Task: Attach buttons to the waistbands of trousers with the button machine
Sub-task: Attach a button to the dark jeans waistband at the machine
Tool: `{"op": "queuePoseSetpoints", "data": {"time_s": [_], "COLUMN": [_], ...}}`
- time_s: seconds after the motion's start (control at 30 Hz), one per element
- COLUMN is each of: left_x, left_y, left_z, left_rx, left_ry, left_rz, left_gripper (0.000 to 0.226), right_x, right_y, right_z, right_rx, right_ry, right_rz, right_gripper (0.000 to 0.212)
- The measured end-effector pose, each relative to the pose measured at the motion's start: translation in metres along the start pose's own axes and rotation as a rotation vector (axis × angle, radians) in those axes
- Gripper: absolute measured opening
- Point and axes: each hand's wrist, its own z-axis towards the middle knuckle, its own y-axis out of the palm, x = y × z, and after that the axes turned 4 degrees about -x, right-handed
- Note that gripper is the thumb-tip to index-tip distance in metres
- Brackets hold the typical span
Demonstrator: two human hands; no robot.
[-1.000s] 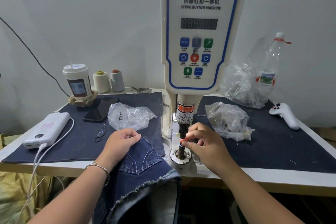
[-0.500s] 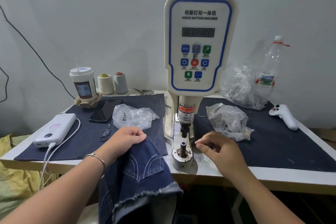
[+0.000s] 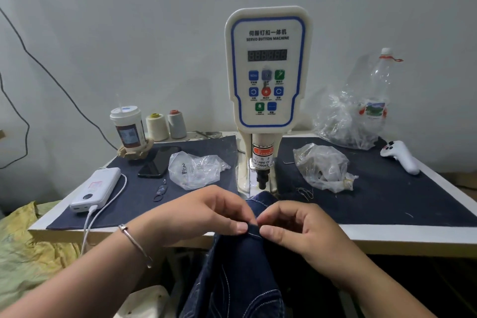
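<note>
Both hands pinch denim: left hand (image 3: 206, 212), right hand (image 3: 296, 224) on trousers (image 3: 247, 253) waistband edge | below button machine (image 3: 265, 72) punch | risk: fingertips near die, misaligned cloth.

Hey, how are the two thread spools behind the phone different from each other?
The left spool has a yellow core at its top; the right spool has a red-orange one. The left spool's thread looks cream, the right spool's paler and greyer. The left spool stands next to the lidded cup, the right spool nearer the button machine. Both are cone-shaped, stand upright side by side at the table's back edge, and look about the same size.
</note>
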Motion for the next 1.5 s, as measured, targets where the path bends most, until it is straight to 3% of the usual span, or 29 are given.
{"op": "queuePoseSetpoints", "data": {"time_s": [0.1,0.27,0.33,0.53,0.83,0.97,1.07,1.17,1.5], "left_x": [0.001,0.001,0.002,-0.011,-0.035,-0.039,-0.040,-0.044,-0.077], "left_y": [0.007,0.012,0.012,0.003,0.004,0.013,0.015,0.019,0.019], "left_z": [0.004,0.011,0.010,-0.001,0.000,-0.001,-0.005,-0.006,0.028], "left_rx": [0.003,0.045,0.038,0.014,0.045,-0.040,0.005,0.037,0.407], "left_ry": [0.027,0.016,0.026,0.104,0.030,0.046,0.091,0.091,0.032], "left_rz": [0.002,0.122,0.178,0.043,-0.080,0.115,0.163,-0.041,-0.112], "left_gripper": [0.015,0.009,0.011,0.017,0.009,0.010,0.015,0.015,0.023], "right_x": [-0.009,-0.020,-0.022,-0.011,0.012,0.015,0.015,0.015,0.050], "right_y": [-0.007,-0.020,-0.022,-0.033,-0.050,-0.048,-0.049,-0.046,-0.036], "right_z": [-0.008,-0.016,-0.019,-0.012,0.004,0.000,-0.001,0.000,0.041], "right_rx": [-0.085,-0.056,-0.133,-0.319,-0.379,-0.457,-0.434,-0.379,-0.047], "right_ry": [0.032,0.001,0.052,0.170,0.223,0.169,0.152,0.151,0.299], "right_rz": [-0.024,-0.044,-0.043,-0.219,0.219,0.276,0.172,0.171,0.319], "right_gripper": [0.004,0.010,0.010,0.014,0.008,0.008,0.010,0.012,0.018]}}
